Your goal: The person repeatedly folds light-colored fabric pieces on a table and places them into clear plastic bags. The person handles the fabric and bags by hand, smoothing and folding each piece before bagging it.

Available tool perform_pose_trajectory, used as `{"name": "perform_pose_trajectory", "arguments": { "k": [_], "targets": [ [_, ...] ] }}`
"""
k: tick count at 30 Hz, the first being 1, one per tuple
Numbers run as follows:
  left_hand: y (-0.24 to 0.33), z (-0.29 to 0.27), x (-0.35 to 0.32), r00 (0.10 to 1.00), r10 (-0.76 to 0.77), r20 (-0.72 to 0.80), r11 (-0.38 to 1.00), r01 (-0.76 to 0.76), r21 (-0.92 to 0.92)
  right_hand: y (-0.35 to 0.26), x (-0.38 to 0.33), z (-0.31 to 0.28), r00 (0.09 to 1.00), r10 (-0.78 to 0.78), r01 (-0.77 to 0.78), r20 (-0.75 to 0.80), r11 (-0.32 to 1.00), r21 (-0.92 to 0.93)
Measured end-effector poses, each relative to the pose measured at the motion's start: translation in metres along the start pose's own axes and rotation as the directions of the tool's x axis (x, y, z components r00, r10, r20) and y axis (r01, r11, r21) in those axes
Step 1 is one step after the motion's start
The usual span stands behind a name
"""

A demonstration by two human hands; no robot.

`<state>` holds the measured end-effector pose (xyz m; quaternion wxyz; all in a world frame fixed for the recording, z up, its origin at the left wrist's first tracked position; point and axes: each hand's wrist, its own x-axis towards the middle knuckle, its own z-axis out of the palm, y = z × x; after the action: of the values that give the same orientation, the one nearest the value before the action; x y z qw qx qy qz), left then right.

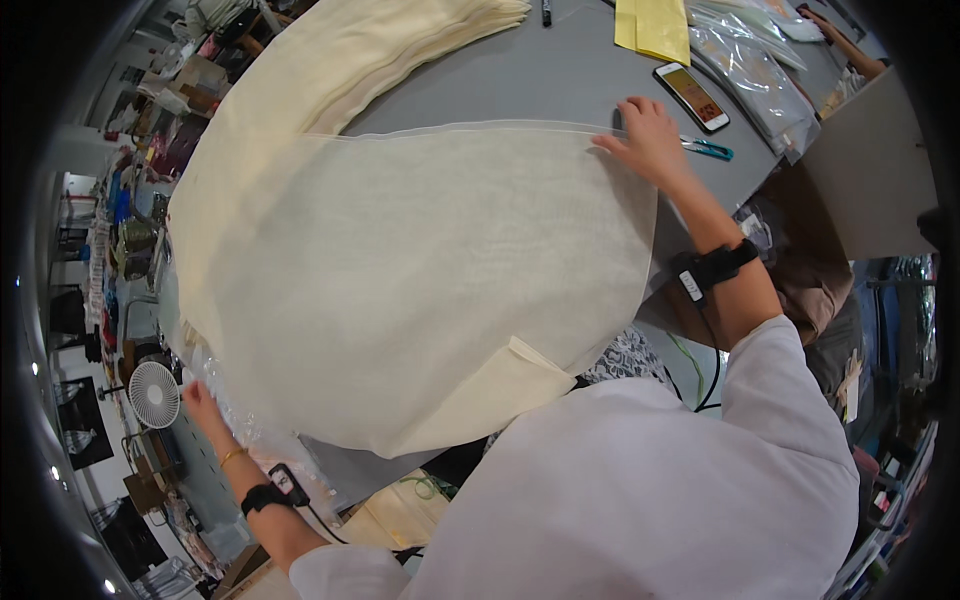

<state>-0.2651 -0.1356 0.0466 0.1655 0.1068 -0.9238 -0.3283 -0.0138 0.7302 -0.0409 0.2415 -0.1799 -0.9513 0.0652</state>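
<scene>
A large cream fabric piece (430, 230) lies spread before me, with a thin translucent edge along its far and right sides, perhaps a clear plastic bag or sheet. One near corner of the fabric is folded over. At the far right corner, my right hand (648, 140) rests with fingers spread, holding nothing. My left hand (200, 405) is out past the left table edge, beside crumpled clear plastic (225, 395). Its fingers look curled, and what they hold, if anything, cannot be made out. A thick stack of cream fabric (380, 40) curves along the far left.
Near my right hand lie a teal cutter (708, 149) and a phone (692, 97). Yellow sheets (652, 28), clear plastic packages (755, 75) and a black marker (547, 12) are farther off. A white fan (154, 394) stands left. Another person's arm (845, 45) shows at far right.
</scene>
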Motion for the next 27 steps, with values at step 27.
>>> {"name": "perform_pose_trajectory", "arguments": {
  "k": [27],
  "targets": [
    [0.448, 0.365, -0.103, -0.044, 0.556, 0.83, 0.098, -0.988, -0.118, 0.028, -0.079, -0.111, 0.846, 0.268, -0.527, 0.462, 0.553, 0.645]
  ]
}}
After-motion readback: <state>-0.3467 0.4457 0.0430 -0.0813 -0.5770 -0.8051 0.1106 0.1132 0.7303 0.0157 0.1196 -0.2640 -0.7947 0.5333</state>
